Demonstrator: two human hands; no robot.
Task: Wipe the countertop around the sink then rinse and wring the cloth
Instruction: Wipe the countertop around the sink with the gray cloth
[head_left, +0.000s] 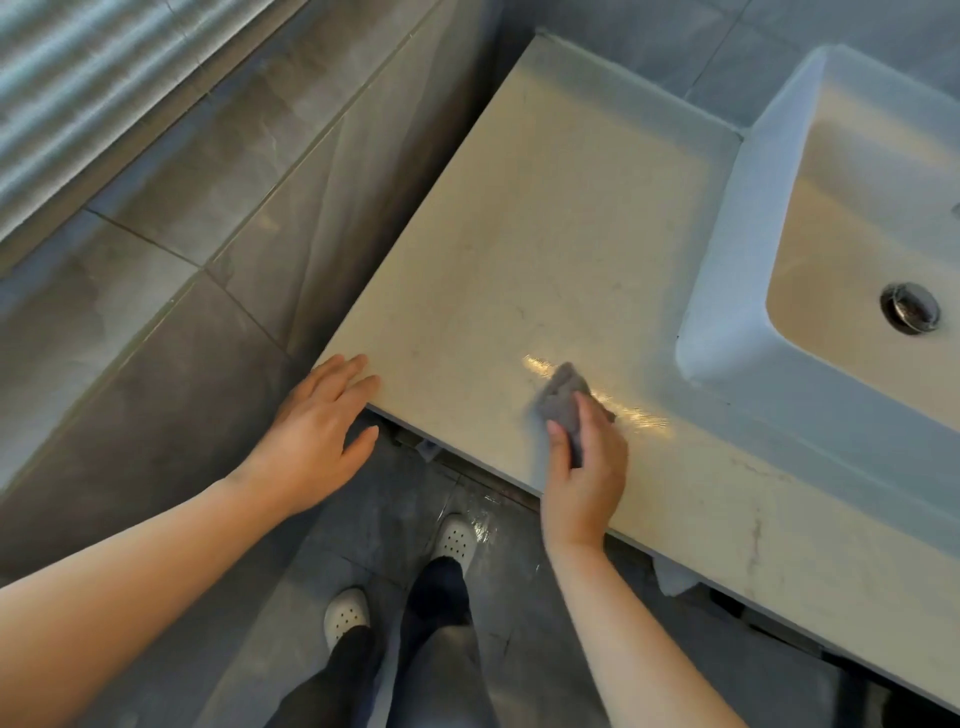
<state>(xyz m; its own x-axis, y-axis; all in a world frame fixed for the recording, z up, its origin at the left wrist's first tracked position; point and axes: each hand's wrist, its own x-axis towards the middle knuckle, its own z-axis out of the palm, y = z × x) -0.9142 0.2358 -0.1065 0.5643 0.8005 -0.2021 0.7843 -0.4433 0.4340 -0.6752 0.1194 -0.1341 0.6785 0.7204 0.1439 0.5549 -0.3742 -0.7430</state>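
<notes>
Obs., standing beside the person at the vanity.

Right grip (587, 467): clenched on the grey cloth (563, 395). The thumb lies along the cloth's near-left side and the fingers curl over its right side. The far part of the cloth sticks out beyond the fingertips.

Cloth location: bunched, pressed flat on the beige tabletop (519, 234), close to the front edge. It sits left of the white sink (727, 260) and apart from it. A glossy wet streak (631, 410) crosses the tabletop at the cloth and runs on rightward past the knuckles, toward the sink's near corner.

Left grip (311, 436): released, holding nothing. The fingers are straight and slightly spread, with their tips resting on the near-left corner of the tabletop. The thumb hangs below the edge, and the palm is off the slab.

Sink: a rectangular basin standing on the tabletop at the right. Its round metal drain (910, 307) is visible in the bowl. Whether the bowl holds water cannot be told.

Surroundings: grey wall tiles (208, 208) to the left of the tabletop. On the grey floor (395, 519) below, there are two white perforated shoes (456, 538) and dark trouser legs (431, 623). Both forearms are bare.
</notes>
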